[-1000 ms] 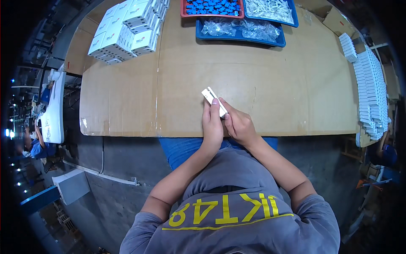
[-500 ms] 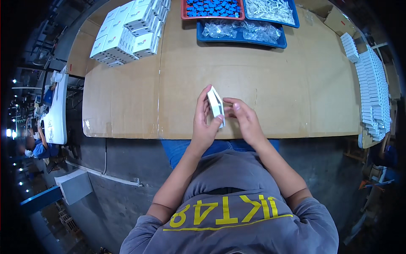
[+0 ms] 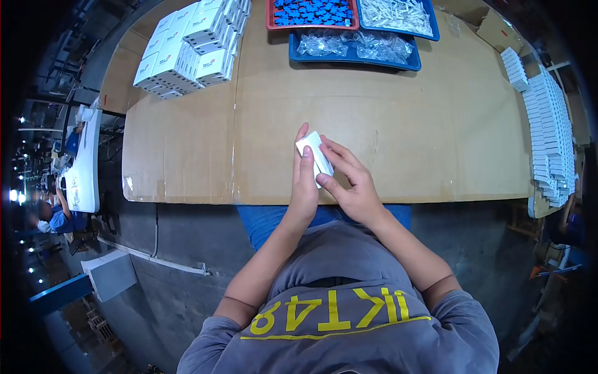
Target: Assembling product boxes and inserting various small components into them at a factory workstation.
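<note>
Two hands grip one small white box (image 3: pixel 314 156) above the table (image 3: pixel 436 143) near edge: our left hand (image 3: pixel 304 181) clamps its left side, right hand (image 3: pixel 350 184) fingers curl beneath; long axis runs away-left.

head cam: on person's head, looks straight down, close over cardboard table (image 3: pixel 398 124)
lens: fisheye, edges bend

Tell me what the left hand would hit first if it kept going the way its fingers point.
The left hand points up across bare cardboard tabletop. Carried straight on, it would likely meet the blue tray of clear bags first, though depth is hard to judge.
</note>
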`<state>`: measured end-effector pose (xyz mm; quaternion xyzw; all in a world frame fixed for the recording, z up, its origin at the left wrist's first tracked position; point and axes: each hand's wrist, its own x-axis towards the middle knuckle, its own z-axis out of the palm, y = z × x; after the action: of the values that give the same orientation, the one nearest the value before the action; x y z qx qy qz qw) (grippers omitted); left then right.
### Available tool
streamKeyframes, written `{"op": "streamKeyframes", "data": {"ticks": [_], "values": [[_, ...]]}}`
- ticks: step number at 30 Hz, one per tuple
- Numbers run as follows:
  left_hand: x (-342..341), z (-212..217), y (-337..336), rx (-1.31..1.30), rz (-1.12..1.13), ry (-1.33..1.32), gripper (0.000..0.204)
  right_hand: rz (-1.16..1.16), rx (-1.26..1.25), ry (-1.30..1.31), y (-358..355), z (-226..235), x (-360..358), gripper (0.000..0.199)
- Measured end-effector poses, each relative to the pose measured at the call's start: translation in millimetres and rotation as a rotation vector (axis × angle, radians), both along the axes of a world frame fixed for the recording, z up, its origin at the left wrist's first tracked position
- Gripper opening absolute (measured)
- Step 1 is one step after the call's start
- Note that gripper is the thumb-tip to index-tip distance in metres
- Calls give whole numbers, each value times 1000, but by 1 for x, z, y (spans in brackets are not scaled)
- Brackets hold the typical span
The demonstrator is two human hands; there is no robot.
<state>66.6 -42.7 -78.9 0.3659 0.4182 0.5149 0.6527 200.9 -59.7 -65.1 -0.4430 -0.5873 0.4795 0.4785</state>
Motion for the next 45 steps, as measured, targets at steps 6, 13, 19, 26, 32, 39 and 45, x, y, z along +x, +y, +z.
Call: {"op": "streamKeyframes", "data": {"ticks": [6,13,19,26,32,39,45], "values": [[7,17,-2,153,94,0,69,-48,63,-101,-14,20,-11,52],[13,19,-5,239,139,-29,78,-104,240,-121,-18,20,-16,47],[15,19,-9,224,156,-92,85,-104,233,-59,-20,11,-19,48],[-1,6,-10,407,28,284,87,-71,-203,444,-5,8,-13,39],[-10,-7,-3,602,-81,517,95,13,-720,567,10,23,9,42],[1,-1,-2,519,82,588,92,-103,-609,556,-1,27,-14,46],[0,-2,-3,576,216,528,75,-74,-494,479,-6,21,-22,49]]}}
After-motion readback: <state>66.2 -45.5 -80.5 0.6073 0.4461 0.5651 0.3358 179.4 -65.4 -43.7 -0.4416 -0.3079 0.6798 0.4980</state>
